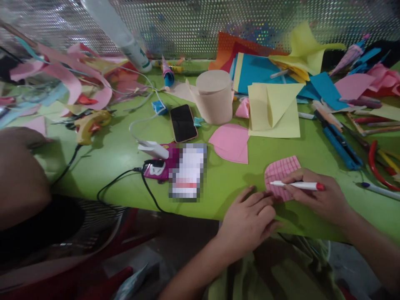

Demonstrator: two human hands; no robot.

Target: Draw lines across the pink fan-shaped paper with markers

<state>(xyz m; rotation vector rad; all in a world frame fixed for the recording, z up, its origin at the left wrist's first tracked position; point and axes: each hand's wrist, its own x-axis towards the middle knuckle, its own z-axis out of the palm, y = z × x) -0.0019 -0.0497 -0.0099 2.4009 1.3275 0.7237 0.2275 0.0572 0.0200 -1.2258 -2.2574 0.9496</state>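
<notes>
A rounded pink paper piece point(289, 164) with a grid of darker red lines lies near the table's front edge. My right hand point(328, 198) is closed around a white marker point(303, 186) with a red end, its tip over the paper's left part. At the paper's lower left edge, my left hand point(250, 216) has its fingers bent and holds the paper down; some fingertips are hidden. Just behind lie plain pink paper petals point(233, 143), partly overlapping.
On the green table point(218, 183) stand a beige paper cup shape point(215, 102), yellow sheets point(281, 121), a black phone point(183, 123) and a blurred-out lit screen point(187, 173). A blue cutter point(340, 143) and red-handled scissors point(375, 160) lie right. A yellow glue gun point(90, 127) sits near another person's arm point(21, 175).
</notes>
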